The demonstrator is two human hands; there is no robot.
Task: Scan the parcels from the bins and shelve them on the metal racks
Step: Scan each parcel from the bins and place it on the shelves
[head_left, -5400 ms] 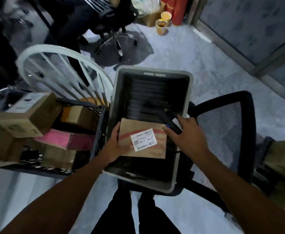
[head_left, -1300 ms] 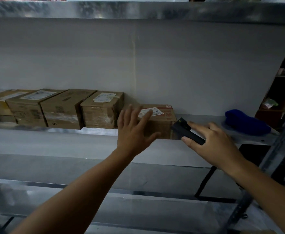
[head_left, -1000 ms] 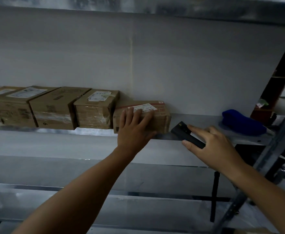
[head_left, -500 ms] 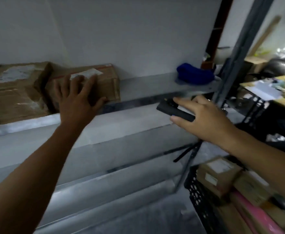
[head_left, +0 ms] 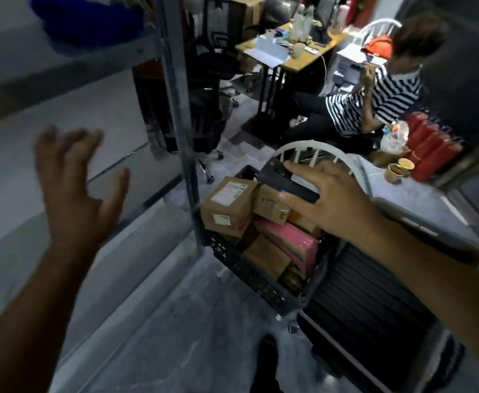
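Boxed parcels (head_left: 228,205) in black crate (head_left: 249,276) lay just beyond right grip (head_left: 332,199) holding scanner (head_left: 286,180); left grip (head_left: 74,188) wide, empty, farther off.

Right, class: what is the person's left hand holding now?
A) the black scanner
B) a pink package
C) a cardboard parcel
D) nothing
D: the left hand is spread open and empty, and it is the right hand that grips the black scanner.

We find the black lattice bin (head_left: 249,275) just beside the metal rack's upright (head_left: 181,131), heaped with brown cartons (head_left: 227,205) and one pink parcel (head_left: 289,239) — top carton label-up. The dark scanner (head_left: 286,182) hovers above it, gripped by the right hand (head_left: 334,202); the grey bin (head_left: 360,296) adjoins.
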